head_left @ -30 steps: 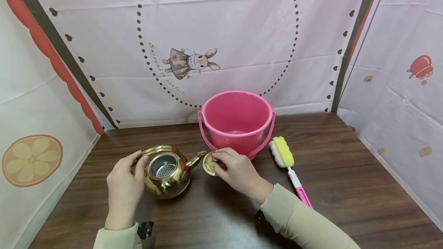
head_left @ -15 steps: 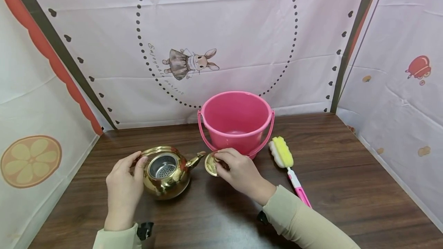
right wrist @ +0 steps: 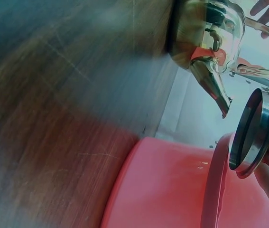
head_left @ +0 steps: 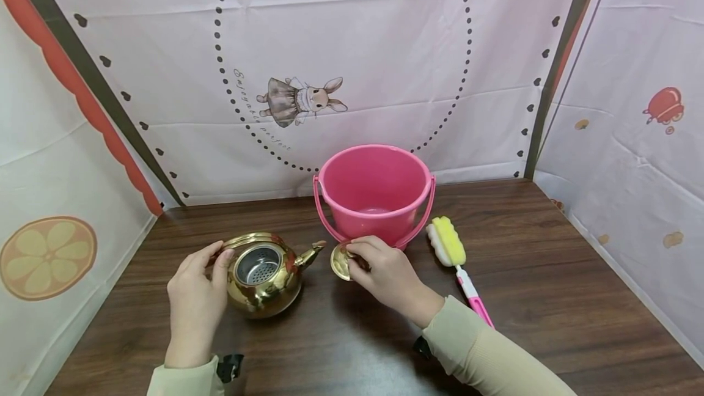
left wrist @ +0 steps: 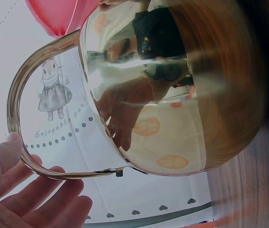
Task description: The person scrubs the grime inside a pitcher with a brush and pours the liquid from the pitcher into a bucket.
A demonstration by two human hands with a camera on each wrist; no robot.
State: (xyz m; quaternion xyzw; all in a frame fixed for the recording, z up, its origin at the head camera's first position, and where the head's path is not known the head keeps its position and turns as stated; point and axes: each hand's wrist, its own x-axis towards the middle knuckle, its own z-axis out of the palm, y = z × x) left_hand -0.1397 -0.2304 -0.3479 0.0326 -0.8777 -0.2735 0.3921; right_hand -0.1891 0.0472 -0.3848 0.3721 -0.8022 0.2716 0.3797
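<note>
A shiny gold teapot stands on the table at the left, its spout pointing right. Its top is uncovered, and a perforated metal strainer shows inside. My left hand pinches the teapot's raised handle between thumb and fingers. To the right of the spout, my right hand holds the round gold lid by its knob, above the table. In the right wrist view the lid is seen edge-on, apart from the teapot; fingers partly cover the knob.
Behind my right hand stands a pink bucket with its handle hanging down in front. A yellow-and-white sponge brush with a pink-and-white handle lies to the right. Printed cloth walls enclose the wooden table.
The lid in my right hand has moved slightly to the right, away from the spout. My left hand and the teapot have stayed in place.
</note>
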